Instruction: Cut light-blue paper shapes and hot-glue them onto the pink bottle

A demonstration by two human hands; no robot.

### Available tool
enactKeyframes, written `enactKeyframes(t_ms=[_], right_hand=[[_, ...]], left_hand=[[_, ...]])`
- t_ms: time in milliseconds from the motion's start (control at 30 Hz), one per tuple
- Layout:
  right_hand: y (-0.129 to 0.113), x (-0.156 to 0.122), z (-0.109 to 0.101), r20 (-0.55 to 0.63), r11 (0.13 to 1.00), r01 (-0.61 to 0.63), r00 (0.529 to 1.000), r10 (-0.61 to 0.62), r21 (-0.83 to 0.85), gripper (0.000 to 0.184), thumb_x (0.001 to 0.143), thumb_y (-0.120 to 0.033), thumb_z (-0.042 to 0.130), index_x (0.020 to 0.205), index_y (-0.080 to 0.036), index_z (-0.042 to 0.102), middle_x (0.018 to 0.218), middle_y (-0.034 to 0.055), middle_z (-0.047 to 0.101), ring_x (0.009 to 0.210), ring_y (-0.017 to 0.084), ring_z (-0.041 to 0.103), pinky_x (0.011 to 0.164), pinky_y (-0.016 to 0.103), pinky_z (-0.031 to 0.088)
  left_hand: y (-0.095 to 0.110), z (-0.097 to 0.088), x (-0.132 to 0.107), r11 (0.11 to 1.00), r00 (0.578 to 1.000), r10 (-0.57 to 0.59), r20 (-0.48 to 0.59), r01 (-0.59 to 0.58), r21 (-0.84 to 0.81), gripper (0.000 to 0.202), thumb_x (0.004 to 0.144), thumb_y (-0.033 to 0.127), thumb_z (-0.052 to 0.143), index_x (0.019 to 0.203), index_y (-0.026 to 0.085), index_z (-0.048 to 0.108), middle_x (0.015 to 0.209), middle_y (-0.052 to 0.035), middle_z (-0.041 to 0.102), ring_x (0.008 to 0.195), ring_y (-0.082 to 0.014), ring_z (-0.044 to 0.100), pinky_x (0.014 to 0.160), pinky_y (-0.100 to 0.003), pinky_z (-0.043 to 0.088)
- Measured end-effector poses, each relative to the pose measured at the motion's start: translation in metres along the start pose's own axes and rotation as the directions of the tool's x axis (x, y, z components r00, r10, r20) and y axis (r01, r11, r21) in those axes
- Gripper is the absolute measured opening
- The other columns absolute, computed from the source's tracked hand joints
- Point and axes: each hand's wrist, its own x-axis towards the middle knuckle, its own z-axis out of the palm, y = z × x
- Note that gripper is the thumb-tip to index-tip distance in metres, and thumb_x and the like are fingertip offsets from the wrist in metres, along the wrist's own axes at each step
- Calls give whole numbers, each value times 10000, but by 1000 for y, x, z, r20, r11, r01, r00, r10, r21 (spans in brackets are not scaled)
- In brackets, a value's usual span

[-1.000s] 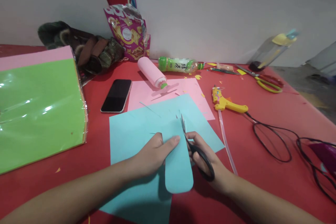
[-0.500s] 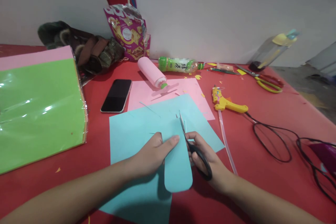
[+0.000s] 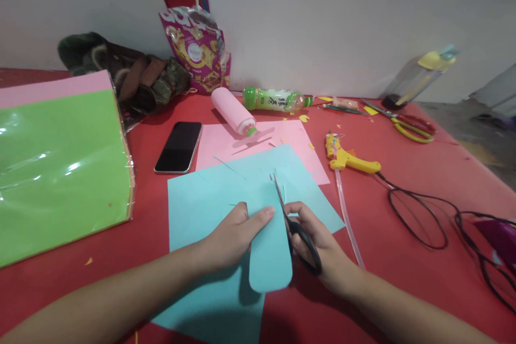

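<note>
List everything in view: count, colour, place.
Paper strip: 1, blue, centre
Near scissors: 1, black-handled, centre
Large sheet: 1, blue, centre
Rear sheet: 1, pink, middle
Phone: 1, black, left
Wrapped bottle: 1, pink, back
Drink bottle: 1, green, back
Snack bag: 1, purple, back
Bundle: 1, dark, back
Paper pack: 1, green/pink, left
Glue gun: 1, yellow, right
Glue stick: 1, clear, right
Cable: count unclear, black, right
Far scissors: 1, red/yellow, right
Lidded bottle: 1, clear, right
Scraps: several, yellow, scattered
Table: 1, red, beneath
Left hand: 1, centre
Right hand: 1, centre
</note>
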Motion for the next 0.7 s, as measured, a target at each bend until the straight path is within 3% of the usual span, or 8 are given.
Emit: enactKeyframes(t_ms=[233, 700], right_hand=[[-1, 0, -1, -5, 1000, 4, 1000, -4, -26, 397, 703, -491, 593, 893, -226, 368, 583, -86, 417, 465, 59, 426, 466, 207, 375], [0, 3, -2, -54, 999, -41, 998, 40, -10, 440, 644, -496, 640, 876, -226, 382, 556, -100, 440, 385, 48, 448, 393, 176, 346]], left_hand=[[0, 0, 0, 999, 999, -26, -45, 25, -28, 397, 638, 474, 630, 727, 103, 520, 518, -25, 550, 533, -168, 557, 517, -279, 437], [1, -1, 3, 997, 998, -36, 56, 40, -62, 414, 647, 500, 602, 707, 99, 523, 503, -36, 567, 503, -186, 577, 497, -305, 473]])
